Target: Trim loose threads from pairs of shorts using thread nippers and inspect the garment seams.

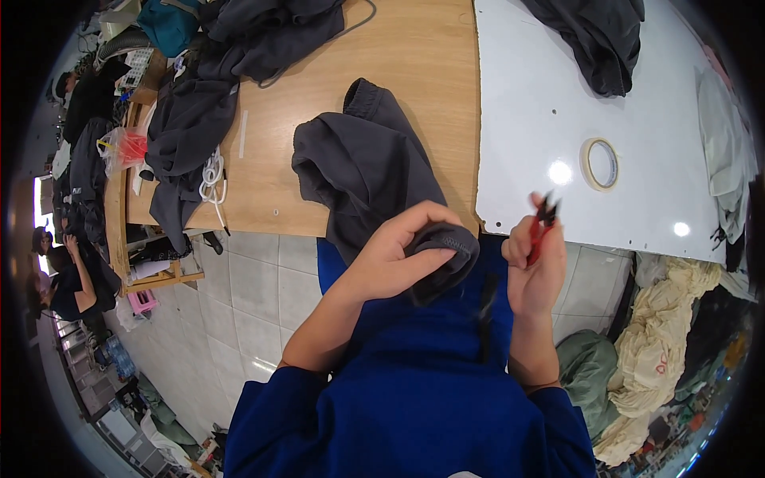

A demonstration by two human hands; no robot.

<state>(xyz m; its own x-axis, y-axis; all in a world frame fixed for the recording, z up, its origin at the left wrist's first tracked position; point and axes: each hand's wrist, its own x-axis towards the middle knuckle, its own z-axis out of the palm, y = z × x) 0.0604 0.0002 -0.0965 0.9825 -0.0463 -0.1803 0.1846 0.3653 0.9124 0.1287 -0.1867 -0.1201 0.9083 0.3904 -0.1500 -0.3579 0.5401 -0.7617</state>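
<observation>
Dark grey trousers (362, 159) lie partly on the wooden table, with two elastic-gathered leg ends at the far side. My left hand (406, 251) is closed on the near part of this garment, thumb on top by a stitched, gathered edge. That part hangs over the table's front edge, close to my body. To the right, my right hand (535, 267) is raised, closed around small red-handled thread snips (542, 231). Their dark blades point up and away from me, slightly blurred. The snips are apart from the cloth.
A masking tape roll (599, 164) lies on the white board (526, 119) at right. More dark garments (263, 36) and a white cord (213, 179) occupy the table's left. Cream and green cloth (653, 342) is heaped at lower right. Two people (68, 279) are at far left.
</observation>
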